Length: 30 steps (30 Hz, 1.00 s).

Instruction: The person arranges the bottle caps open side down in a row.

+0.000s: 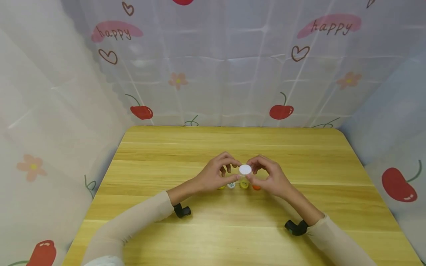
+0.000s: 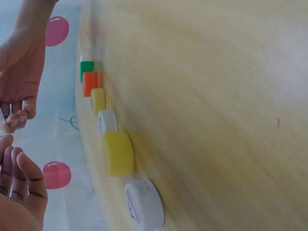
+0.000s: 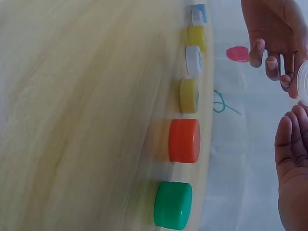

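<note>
Above the table, both hands meet at a round white cap (image 1: 245, 169), its flat top facing up in the head view. My right hand (image 1: 271, 177) pinches the cap's right side between thumb and forefinger. On the other side, the thumb and forefinger of my left hand (image 1: 213, 173) are at its left rim. The ringed underside of the cap shows at the edge of the right wrist view. Below the hands runs a row of caps: green (image 3: 172, 206), orange (image 3: 184, 141), yellow (image 3: 188, 96), white (image 2: 107, 121), a thicker yellow (image 2: 118, 154) and another white (image 2: 144, 204).
The wooden table (image 1: 213, 236) has rounded far corners. A pale curtain (image 1: 219, 74) printed with cherries, hearts and flowers hangs around its back and sides. A black wrist camera (image 1: 182, 211) is worn on the left arm, another wrist camera (image 1: 296, 228) on the right.
</note>
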### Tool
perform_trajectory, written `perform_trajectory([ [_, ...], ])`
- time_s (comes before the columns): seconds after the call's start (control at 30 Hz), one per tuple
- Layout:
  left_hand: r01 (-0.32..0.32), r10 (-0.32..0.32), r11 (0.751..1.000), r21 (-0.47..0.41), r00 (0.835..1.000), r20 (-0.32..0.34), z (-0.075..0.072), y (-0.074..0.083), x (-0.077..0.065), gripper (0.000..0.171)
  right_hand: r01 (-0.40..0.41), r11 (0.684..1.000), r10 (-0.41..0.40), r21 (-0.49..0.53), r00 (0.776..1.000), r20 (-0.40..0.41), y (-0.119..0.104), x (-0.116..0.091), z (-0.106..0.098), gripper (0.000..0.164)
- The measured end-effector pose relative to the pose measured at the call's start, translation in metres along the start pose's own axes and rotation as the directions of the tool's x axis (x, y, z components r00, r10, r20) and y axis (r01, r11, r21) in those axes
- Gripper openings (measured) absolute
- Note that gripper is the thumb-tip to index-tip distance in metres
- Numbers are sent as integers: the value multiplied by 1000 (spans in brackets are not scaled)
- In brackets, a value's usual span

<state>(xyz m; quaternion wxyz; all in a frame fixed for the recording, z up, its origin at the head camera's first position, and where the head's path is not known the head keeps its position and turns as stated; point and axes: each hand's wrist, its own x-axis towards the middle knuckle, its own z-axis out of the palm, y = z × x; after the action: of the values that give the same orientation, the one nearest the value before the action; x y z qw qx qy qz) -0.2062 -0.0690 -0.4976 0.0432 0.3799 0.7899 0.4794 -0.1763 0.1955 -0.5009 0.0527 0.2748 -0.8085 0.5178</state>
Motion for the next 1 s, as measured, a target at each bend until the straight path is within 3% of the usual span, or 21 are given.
perform_trajectory([
  [0.1, 1, -1, 1000, -22, 1000, -5, 3, 1, 0, 35, 46, 998, -46, -50, 999, 1, -3, -1, -1, 34],
  [0.23, -31, 31, 999, 27, 999, 7, 8, 2, 2, 33, 50, 993, -46, -106, 998, 38, -3, -5, -7, 35],
  [0.37, -66, 57, 985, 157, 997, 61, 16, 6, 9, 34, 41, 976, -20, -215, 995, 99, -2, -14, -21, 36],
  [0.5, -79, 46, 945, 316, 993, 111, 31, 12, 20, 38, 46, 937, 7, -347, 989, 150, -3, -22, -36, 37],
  [0.63, -74, 27, 912, 403, 992, 122, 54, 16, 36, 41, 52, 889, 22, -456, 988, 154, -3, -35, -54, 37],
  [0.87, -76, 17, 916, 393, 988, 152, 91, 23, 69, 37, -6, 849, 77, -528, 990, 114, 5, -60, -84, 40],
  [1.0, -102, 15, 900, 424, 979, 204, 115, 29, 94, 36, -63, 838, 143, -543, 984, 106, 11, -73, -107, 40],
])
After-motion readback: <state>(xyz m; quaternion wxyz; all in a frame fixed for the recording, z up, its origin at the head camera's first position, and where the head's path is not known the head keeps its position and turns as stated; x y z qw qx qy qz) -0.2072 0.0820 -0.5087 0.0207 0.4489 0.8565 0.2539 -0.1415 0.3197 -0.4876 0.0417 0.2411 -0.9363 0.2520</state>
